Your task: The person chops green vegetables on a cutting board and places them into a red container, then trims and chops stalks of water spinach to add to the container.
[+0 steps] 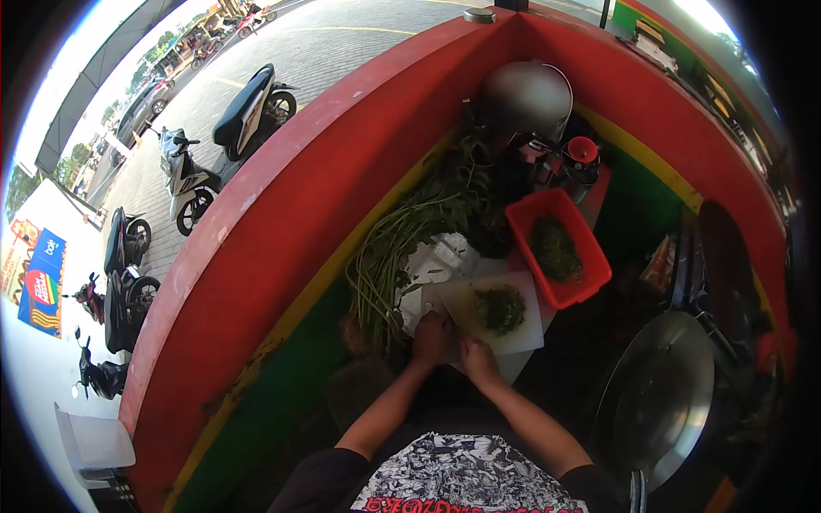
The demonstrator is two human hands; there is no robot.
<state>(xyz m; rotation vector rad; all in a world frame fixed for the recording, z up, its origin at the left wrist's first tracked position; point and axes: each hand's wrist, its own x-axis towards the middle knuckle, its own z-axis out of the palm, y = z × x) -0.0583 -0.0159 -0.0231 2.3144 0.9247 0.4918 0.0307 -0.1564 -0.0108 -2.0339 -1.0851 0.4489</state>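
My right hand point(479, 359) is closed around the handle of what looks like a knife, with its broad pale blade point(460, 309) over the white cutting board point(522, 342). Chopped greens point(500, 309) lie in a small heap on the board, just beyond the blade. My left hand point(431, 339) is at the near left edge of the board, its fingers curled together; whatever may be in them is hidden. Long-stemmed leafy greens point(385, 265) lie in a loose pile to the left of the board. Behind the board, a red plastic basin point(558, 295) contains more chopped greens point(554, 248).
A red and green wall point(282, 231) curves along the left and far sides. A large metal pot or lid point(526, 96) and a small red cup-like piece point(582, 150) stand at the back. On the right is a large wok point(663, 393). Motorbikes point(184, 184) are parked outside.
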